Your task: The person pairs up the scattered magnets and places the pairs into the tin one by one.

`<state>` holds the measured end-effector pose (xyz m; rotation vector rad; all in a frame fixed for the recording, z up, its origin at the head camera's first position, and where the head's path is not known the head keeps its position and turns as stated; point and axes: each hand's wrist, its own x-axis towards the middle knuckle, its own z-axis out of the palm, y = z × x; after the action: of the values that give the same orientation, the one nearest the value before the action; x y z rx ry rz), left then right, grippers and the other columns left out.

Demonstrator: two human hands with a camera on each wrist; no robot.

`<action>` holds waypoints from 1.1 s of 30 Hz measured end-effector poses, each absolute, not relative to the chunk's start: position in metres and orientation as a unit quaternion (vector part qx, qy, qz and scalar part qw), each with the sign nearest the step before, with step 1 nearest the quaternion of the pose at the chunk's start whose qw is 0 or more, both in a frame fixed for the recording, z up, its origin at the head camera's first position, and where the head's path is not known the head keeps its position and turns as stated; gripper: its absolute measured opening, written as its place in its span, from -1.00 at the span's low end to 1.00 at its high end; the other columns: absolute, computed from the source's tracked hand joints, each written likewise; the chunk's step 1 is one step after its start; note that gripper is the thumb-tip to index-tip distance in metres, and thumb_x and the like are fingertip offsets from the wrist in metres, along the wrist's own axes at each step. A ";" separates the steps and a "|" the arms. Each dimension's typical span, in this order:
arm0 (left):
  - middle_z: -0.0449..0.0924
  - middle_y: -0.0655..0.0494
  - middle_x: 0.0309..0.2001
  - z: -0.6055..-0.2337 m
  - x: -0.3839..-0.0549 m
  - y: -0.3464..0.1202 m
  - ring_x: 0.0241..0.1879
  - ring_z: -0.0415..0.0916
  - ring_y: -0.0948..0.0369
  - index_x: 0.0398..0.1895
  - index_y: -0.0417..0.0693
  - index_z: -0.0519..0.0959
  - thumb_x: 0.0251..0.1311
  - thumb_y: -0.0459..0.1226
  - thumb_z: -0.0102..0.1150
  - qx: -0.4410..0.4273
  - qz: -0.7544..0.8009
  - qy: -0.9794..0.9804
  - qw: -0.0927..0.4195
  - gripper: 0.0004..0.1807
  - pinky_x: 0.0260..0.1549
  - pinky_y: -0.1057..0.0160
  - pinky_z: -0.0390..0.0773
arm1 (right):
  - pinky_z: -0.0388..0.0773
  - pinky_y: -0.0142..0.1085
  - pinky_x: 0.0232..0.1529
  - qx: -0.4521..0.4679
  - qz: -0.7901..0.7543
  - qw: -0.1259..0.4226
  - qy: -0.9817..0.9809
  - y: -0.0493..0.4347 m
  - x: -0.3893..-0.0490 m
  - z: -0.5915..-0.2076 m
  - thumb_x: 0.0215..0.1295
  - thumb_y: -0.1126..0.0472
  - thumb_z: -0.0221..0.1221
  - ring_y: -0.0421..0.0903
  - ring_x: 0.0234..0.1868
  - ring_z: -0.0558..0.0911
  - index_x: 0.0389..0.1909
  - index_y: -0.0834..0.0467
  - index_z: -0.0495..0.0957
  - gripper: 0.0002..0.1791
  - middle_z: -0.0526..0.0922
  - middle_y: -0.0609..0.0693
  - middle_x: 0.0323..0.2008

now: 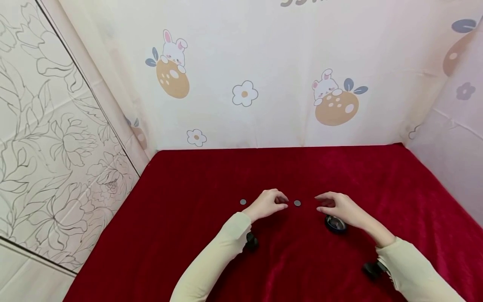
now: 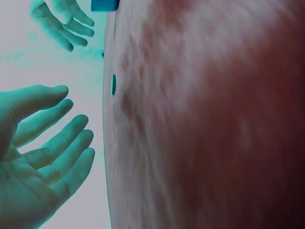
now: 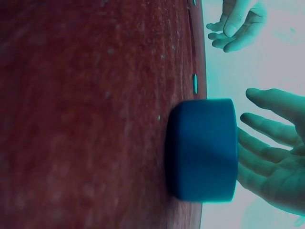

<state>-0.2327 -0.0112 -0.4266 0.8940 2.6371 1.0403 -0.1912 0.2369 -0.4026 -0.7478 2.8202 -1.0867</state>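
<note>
Both hands hover over a red cloth and hold nothing. My left hand (image 1: 268,203) has loosely bent fingers, with thumb and fingertips apart. Just right of its fingertips lies a small grey coin-like disc (image 1: 297,203); a second such disc (image 1: 243,201) lies left of that hand. My right hand (image 1: 341,206) faces the left one, its fingers spread in the right wrist view. Below it stands a short round dark container (image 1: 336,225), partly covered by the hand in the head view. From the side, the container (image 3: 202,150) shows smooth, straight walls.
The red cloth (image 1: 196,180) covers the table up to a pale curtain (image 1: 279,113) printed with rabbits and flowers. A flower-patterned panel (image 1: 56,138) borders it on the left. Small dark devices sit under each wrist.
</note>
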 end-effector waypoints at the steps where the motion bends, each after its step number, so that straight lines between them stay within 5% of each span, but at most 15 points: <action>1: 0.51 0.18 -0.30 -0.427 -0.233 -0.014 -0.36 0.42 0.38 -0.19 -0.10 0.58 0.12 -0.26 0.13 0.298 0.347 0.885 0.083 -0.79 -0.40 0.52 0.39 | 0.50 -0.40 -0.36 -0.241 -0.349 0.015 0.906 0.235 -0.193 -0.404 0.10 0.26 0.19 -0.02 -0.28 0.59 -0.11 0.39 0.49 -0.64 0.54 0.25 -0.16; 22: 0.50 0.12 -0.29 -0.432 -0.239 -0.062 -0.28 0.45 0.27 -0.18 -0.13 0.58 0.10 -0.28 0.15 0.266 0.346 0.898 0.052 -0.79 -0.31 0.43 0.42 | 0.46 -0.38 -0.43 -0.296 -0.394 0.022 0.870 0.209 -0.217 -0.414 0.08 0.19 0.19 -0.16 -0.39 0.57 -0.21 0.40 0.51 -0.64 0.58 0.17 -0.28; 33: 0.51 0.05 -0.26 -0.434 -0.240 -0.089 -0.24 0.46 0.18 -0.17 -0.18 0.57 0.09 -0.30 0.15 0.246 0.358 0.899 0.046 -0.77 -0.26 0.33 0.44 | 0.48 -0.37 -0.38 -0.250 -0.362 0.064 0.896 0.198 -0.229 -0.418 0.02 0.38 0.19 0.01 -0.30 0.58 -0.16 0.47 0.48 -0.66 0.56 0.26 -0.23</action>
<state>-0.2400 -0.0886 -0.4337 0.7494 2.7456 1.0942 -0.2292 0.1979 -0.4180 -0.7543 2.7041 -1.0933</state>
